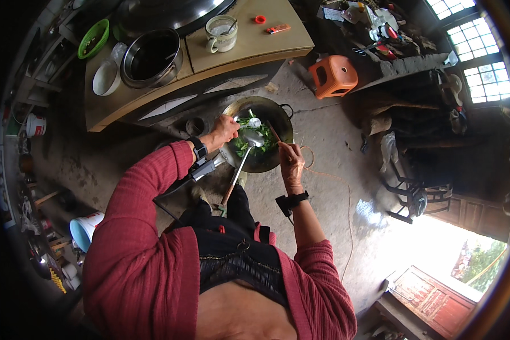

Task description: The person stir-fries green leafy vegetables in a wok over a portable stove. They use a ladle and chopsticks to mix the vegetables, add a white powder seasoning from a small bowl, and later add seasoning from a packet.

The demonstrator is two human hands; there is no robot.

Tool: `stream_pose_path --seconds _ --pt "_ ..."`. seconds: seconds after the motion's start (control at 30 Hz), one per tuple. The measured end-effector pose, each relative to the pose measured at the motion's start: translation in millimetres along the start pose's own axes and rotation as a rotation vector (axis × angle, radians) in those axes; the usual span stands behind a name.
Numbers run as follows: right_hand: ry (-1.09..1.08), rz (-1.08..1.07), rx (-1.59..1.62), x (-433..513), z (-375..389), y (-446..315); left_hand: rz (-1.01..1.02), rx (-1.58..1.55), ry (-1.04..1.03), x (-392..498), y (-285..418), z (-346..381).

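Note:
Before me stands a round metal wok (259, 163) with chopped green leaves (267, 144) in it. Over its left side, my left hand (226, 128) is closed on a small spoon (253, 123), whose bowl hangs above the greens. My right hand (292, 159) grips a thin brown stick-like utensil (274, 131) at the wok's right side; its far end reaches in over the greens, and whether it is one stick or a pair I cannot tell. A long-handled metal ladle (240, 165) rests across the near rim, its bowl on the greens and its wooden handle end pointing towards my legs.
Beyond the wok is a counter (255, 51) bearing a steel pot (151, 59), a white bowl (106, 78), a mug (222, 34), a red lid (260, 19) and a lighter (278, 29). An orange plastic stool (335, 76) stands at the back right. A cord (349, 204) trails over the floor.

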State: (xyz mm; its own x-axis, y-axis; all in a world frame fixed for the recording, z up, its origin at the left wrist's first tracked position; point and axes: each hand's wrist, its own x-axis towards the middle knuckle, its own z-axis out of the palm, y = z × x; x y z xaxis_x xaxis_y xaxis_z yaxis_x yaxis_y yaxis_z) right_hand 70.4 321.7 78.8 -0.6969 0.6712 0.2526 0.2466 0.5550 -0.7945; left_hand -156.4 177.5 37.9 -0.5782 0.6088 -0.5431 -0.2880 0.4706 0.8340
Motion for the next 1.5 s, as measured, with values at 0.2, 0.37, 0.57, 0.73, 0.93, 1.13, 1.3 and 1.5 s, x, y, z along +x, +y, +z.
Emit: stream_pose_path --seconds 0.2,0.37,0.57,0.73,0.93,1.13,1.3,1.5 --pt "-0.11 -0.08 0.046 -9 -7 -19 0.009 -0.01 0.022 0 -1 -1" --pt "-0.079 -0.096 0.042 -7 1 -19 0.037 -0.017 0.043 0 -1 4" --pt "-0.047 -0.054 -0.002 3 2 2 0.033 -0.027 0.051 1 -1 -2" --pt "-0.05 -0.105 0.028 3 1 -9 0.009 0.019 0.06 5 -5 -2" --pt "-0.113 -0.136 -0.013 -6 11 -15 0.047 0.011 0.129 9 -8 2" --pt "-0.064 -0.155 -0.058 -2 9 4 0.021 -0.024 0.122 10 -11 -1" --pt "-0.106 -0.191 -0.05 -5 5 1 0.015 -0.079 0.102 7 -10 -1" --pt "-0.126 -0.185 -0.054 -3 15 6 0.022 -0.123 0.061 2 -8 1"
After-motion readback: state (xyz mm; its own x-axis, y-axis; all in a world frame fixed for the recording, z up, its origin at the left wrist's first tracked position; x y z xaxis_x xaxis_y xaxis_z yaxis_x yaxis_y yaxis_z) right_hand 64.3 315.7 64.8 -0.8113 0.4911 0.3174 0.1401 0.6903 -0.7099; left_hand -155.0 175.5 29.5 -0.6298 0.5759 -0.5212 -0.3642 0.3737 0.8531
